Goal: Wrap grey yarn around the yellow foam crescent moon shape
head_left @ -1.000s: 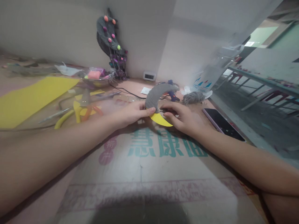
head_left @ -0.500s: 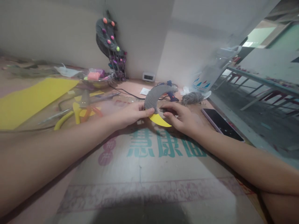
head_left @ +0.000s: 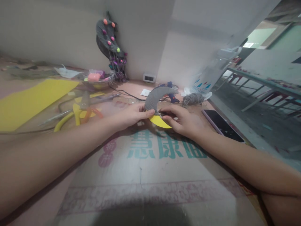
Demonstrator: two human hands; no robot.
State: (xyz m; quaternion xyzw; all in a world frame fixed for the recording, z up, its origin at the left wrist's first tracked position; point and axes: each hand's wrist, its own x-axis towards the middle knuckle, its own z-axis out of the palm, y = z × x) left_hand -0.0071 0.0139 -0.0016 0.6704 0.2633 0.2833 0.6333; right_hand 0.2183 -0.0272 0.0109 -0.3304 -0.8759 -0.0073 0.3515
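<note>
A yellow crescent cut-out [head_left: 160, 121], most of it wrapped in grey yarn [head_left: 155, 97], is held just above a printed cardboard sheet [head_left: 150, 169]. My left hand [head_left: 129, 115] pinches the crescent where the grey wrapping meets the bare yellow tip. My right hand [head_left: 183, 121] has its fingers curled at the crescent's right side, pressing on the yellow tip; a thin strand of yarn seems to run under them.
A ball of grey yarn [head_left: 192, 99] and a blue glue gun [head_left: 171, 94] lie behind the hands. A dark phone [head_left: 221, 125] lies to the right. Yellow foam sheet [head_left: 30, 100], pliers [head_left: 89, 113] and a bowl of colourful bits [head_left: 96, 78] lie left. A finished decorated crescent [head_left: 108, 37] hangs on the wall.
Both hands and the crescent have shifted very slightly left and away; the grip looks the same.
</note>
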